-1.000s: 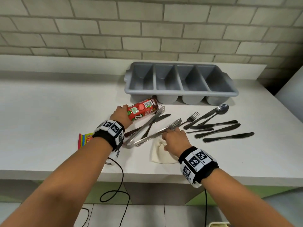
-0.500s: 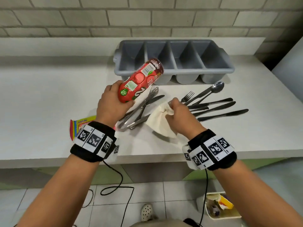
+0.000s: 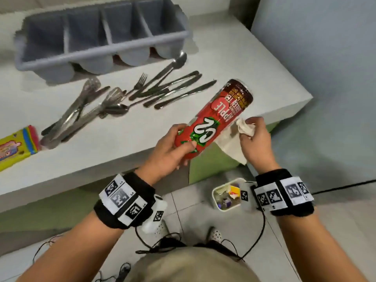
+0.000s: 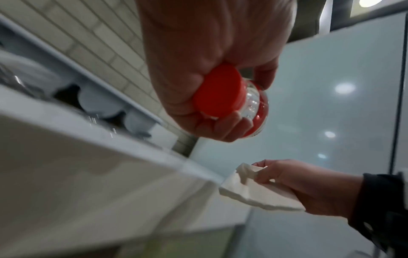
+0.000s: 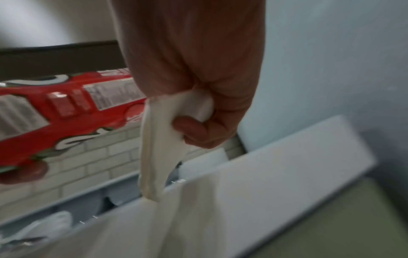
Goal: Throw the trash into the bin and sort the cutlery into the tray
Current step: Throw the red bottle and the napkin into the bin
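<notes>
My left hand (image 3: 173,147) grips a red plastic drink bottle (image 3: 215,119) by its cap end (image 4: 218,92), holding it tilted just past the counter's front edge. My right hand (image 3: 254,137) pinches a crumpled white napkin (image 3: 232,145) beside the bottle; the napkin (image 5: 159,139) hangs down from my fingers. Below on the floor stands a small white bin (image 3: 225,194) with trash in it. Several forks, knives, spoons and tongs (image 3: 130,98) lie on the white counter (image 3: 114,139). Behind them sits the grey four-compartment cutlery tray (image 3: 101,37).
A yellow and multicoloured snack packet (image 3: 16,147) lies at the counter's left front. Cables trail over the tiled floor by my shoes (image 3: 215,234). A pale blue wall panel (image 3: 325,78) stands right of the counter end.
Both hands lifted off the counter and swung right and toward me, carrying the bottle and napkin past the counter edge. My head turned down, bringing the floor bin into view.
</notes>
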Available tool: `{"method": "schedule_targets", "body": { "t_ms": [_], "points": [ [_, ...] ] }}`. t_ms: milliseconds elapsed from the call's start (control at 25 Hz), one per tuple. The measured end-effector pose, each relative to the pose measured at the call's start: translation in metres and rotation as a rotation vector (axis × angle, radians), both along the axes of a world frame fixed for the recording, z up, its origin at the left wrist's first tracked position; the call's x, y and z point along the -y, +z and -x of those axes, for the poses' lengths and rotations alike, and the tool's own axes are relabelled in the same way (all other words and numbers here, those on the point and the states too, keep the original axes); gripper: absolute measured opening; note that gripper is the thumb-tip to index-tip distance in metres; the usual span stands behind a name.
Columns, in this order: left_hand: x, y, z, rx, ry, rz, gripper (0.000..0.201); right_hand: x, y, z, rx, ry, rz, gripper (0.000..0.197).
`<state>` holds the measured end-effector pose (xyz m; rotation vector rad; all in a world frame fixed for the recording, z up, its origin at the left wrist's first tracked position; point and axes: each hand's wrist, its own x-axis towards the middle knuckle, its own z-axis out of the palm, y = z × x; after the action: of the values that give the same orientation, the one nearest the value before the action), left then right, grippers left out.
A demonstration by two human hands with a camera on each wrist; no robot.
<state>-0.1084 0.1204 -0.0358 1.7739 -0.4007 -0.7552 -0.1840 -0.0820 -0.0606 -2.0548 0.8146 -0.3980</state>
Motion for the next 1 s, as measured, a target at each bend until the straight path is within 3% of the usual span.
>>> {"method": "schedule_targets", "body": {
  "t_ms": [200,400,640,800,1000],
  "points": [
    [0.062,-0.078,0.069,-0.180,-0.156,-0.212,0.043,0.078,-0.080,0.099,-0.248,-0.274,-0.188,0.037],
    [0.096,-0.160,0.084,-0.238,-0.204,-0.445,0.047,0.098,-0.160,0.141,-0.410,-0.423,-0.294,0.036],
    [0.155,-0.284,0.070,-0.239,-0.375,-0.626,0.057,0.097,-0.293,0.137,-0.477,-0.466,-0.467,0.037],
    [0.189,-0.399,0.058,-0.207,-0.550,-0.689,0.058,0.109,-0.403,0.125,-0.566,-0.507,-0.512,0.044],
    [0.220,-0.525,0.052,-0.141,-0.624,-0.676,0.070,0.129,-0.514,0.103,-0.564,-0.556,-0.576,0.058]
  ]
}}
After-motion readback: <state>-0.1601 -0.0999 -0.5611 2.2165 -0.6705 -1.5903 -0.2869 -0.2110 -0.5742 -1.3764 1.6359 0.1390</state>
